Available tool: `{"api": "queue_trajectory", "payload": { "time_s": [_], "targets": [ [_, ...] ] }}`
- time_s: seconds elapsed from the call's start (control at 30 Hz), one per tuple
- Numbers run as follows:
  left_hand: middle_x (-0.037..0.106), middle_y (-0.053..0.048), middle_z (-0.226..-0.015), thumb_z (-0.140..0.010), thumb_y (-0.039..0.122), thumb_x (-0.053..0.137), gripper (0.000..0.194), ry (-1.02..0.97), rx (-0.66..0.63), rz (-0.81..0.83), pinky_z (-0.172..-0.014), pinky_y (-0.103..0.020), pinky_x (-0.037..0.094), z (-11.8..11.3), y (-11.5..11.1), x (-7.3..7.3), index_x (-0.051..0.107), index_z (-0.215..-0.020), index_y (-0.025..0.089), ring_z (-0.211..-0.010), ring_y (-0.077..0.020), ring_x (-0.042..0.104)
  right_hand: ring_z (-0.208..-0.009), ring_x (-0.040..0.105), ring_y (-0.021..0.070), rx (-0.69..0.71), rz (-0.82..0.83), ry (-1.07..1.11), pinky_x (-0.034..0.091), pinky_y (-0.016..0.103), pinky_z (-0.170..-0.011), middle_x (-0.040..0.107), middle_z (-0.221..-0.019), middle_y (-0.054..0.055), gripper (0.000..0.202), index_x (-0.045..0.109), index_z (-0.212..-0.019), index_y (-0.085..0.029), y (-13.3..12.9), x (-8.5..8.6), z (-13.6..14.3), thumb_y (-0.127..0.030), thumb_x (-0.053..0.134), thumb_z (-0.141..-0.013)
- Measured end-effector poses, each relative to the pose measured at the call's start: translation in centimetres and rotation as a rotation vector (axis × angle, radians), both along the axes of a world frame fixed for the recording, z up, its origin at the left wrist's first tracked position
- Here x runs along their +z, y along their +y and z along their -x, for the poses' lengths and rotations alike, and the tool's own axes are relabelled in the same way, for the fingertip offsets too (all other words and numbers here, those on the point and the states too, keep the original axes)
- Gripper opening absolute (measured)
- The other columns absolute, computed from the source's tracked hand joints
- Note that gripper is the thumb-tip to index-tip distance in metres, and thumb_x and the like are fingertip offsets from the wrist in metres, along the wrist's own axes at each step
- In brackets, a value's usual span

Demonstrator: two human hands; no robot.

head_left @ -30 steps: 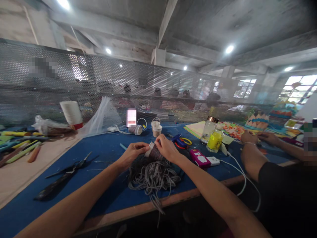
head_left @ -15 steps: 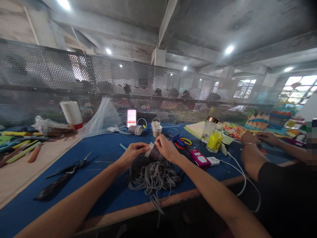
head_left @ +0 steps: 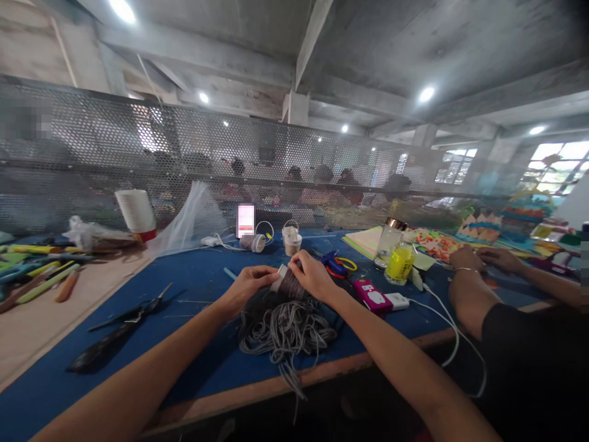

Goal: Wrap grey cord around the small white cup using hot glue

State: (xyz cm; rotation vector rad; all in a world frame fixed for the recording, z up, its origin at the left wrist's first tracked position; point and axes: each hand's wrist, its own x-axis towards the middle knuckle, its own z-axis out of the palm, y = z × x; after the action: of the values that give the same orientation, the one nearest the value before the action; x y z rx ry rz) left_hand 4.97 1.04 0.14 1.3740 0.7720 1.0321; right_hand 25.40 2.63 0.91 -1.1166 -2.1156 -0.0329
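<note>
A small paper cup (head_left: 291,286), its side wound with grey-brown cord and its white rim tilted to the left, is held between my two hands. At the rim, my left hand (head_left: 251,285) pinches the cup with thumb and fingers. My right hand (head_left: 313,277) is closed at the cup's upper side, fingertips on the cord-wrapped part; whether they grip cord or cup wall is hidden. Below lies a loose tangle of grey cord (head_left: 289,334), some strands hanging over the table's front edge.
Black-handled scissors (head_left: 133,319) lie on the left. Behind are a wrapped cup (head_left: 253,243), a small basket-like cup (head_left: 291,239) and a phone (head_left: 245,220). To the right stand a magenta power bank (head_left: 370,294), a jar (head_left: 389,242) and a yellow bottle (head_left: 400,264); a co-worker's hands (head_left: 464,259) are farther right.
The view has shifted very slightly. Both hands stay on the cord-wrapped cup in nearly the same pose.
</note>
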Motion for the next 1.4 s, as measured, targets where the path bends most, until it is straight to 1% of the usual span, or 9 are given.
{"api": "queue_trajectory", "payload": {
  "time_s": [0.4, 0.57, 0.7, 0.93, 1.1, 1.17, 1.23, 1.33, 1.4],
  "targets": [
    [0.072, -0.007, -0.080, -0.066, 0.037, 0.078, 0.032, -0.058, 0.007, 0.083, -0.062, -0.026, 0.047, -0.1, 0.0, 0.0, 0.072, -0.088, 0.015, -0.067, -0.0176, 0.065, -0.080, 0.061, 0.0128, 0.016, -0.006, 0.093, 0.044, 0.024, -0.071, 0.061, -0.095, 0.002, 0.020, 0.053, -0.097, -0.020, -0.1, 0.4, -0.1, -0.038, 0.045, -0.094],
    [0.071, -0.006, -0.077, -0.068, 0.034, 0.077, 0.029, -0.085, 0.006, 0.113, -0.060, -0.024, 0.046, 0.0, 0.2, -0.2, 0.071, -0.089, 0.015, -0.064, -0.0153, 0.064, -0.087, 0.060, 0.0146, 0.052, -0.049, 0.110, 0.045, 0.025, -0.077, 0.060, -0.095, 0.004, 0.021, 0.054, -0.095, -0.019, -0.4, 0.7, -0.1, -0.038, 0.045, -0.094],
    [0.071, -0.006, -0.080, -0.067, 0.034, 0.078, 0.033, -0.081, 0.017, 0.111, -0.059, -0.024, 0.046, 0.1, 0.2, 0.0, 0.071, -0.092, 0.014, -0.065, -0.0160, 0.064, -0.088, 0.059, 0.0142, 0.095, -0.081, 0.117, 0.044, 0.025, -0.080, 0.059, -0.094, 0.004, 0.021, 0.055, -0.094, -0.019, -0.6, 0.9, 0.0, -0.037, 0.044, -0.094],
    [0.072, -0.008, -0.081, -0.070, 0.034, 0.076, 0.034, -0.103, 0.015, 0.121, -0.061, -0.025, 0.048, 0.3, 0.1, 0.2, 0.070, -0.096, 0.014, -0.066, -0.0164, 0.065, -0.089, 0.057, 0.0149, 0.149, -0.127, 0.123, 0.044, 0.025, -0.082, 0.060, -0.091, 0.005, 0.022, 0.058, -0.091, -0.018, -1.1, 1.2, 0.0, -0.035, 0.045, -0.094],
    [0.073, -0.008, -0.081, -0.070, 0.033, 0.076, 0.032, -0.151, 0.054, 0.124, -0.065, -0.025, 0.050, 0.4, 0.5, 0.2, 0.071, -0.096, 0.014, -0.071, -0.0178, 0.066, -0.087, 0.055, 0.0145, 0.214, -0.165, 0.139, 0.043, 0.025, -0.082, 0.059, -0.088, 0.006, 0.025, 0.057, -0.082, -0.017, -1.3, 1.3, -0.1, -0.033, 0.043, -0.094],
    [0.073, -0.008, -0.085, -0.069, 0.033, 0.077, 0.033, -0.163, 0.087, 0.119, -0.067, -0.026, 0.050, 0.5, 0.6, 0.2, 0.071, -0.097, 0.014, -0.073, -0.0183, 0.067, -0.086, 0.055, 0.0143, 0.184, -0.173, 0.152, 0.042, 0.024, -0.082, 0.059, -0.087, 0.006, 0.027, 0.057, -0.080, -0.017, -1.0, 1.3, -0.2, -0.032, 0.041, -0.095],
    [0.074, -0.009, -0.088, -0.068, 0.032, 0.078, 0.035, -0.182, 0.117, 0.114, -0.069, -0.027, 0.051, 0.6, 0.8, 0.3, 0.072, -0.098, 0.015, -0.075, -0.0185, 0.067, -0.086, 0.056, 0.0144, 0.104, -0.176, 0.162, 0.043, 0.024, -0.081, 0.059, -0.088, 0.006, 0.027, 0.057, -0.082, -0.018, -0.6, 1.4, -0.6, -0.033, 0.040, -0.095],
    [0.074, -0.009, -0.090, -0.066, 0.031, 0.079, 0.036, -0.215, 0.125, 0.104, -0.072, -0.028, 0.051, 0.7, 0.9, 0.3, 0.072, -0.098, 0.014, -0.077, -0.0191, 0.067, -0.086, 0.057, 0.0147, -0.102, -0.151, 0.125, 0.044, 0.024, -0.078, 0.060, -0.094, 0.006, 0.024, 0.057, -0.092, -0.018, 0.4, 1.9, -2.0, -0.034, 0.040, -0.095],
    [0.074, -0.010, -0.091, -0.066, 0.031, 0.079, 0.036, -0.229, 0.134, 0.089, -0.075, -0.029, 0.051, 0.8, 0.9, 0.4, 0.072, -0.097, 0.014, -0.080, -0.0196, 0.067, -0.087, 0.058, 0.0151, -0.280, -0.096, 0.031, 0.044, 0.025, -0.078, 0.060, -0.100, 0.007, 0.021, 0.057, -0.098, -0.019, 1.2, 2.2, -3.3, -0.033, 0.043, -0.093]
  ]
}}
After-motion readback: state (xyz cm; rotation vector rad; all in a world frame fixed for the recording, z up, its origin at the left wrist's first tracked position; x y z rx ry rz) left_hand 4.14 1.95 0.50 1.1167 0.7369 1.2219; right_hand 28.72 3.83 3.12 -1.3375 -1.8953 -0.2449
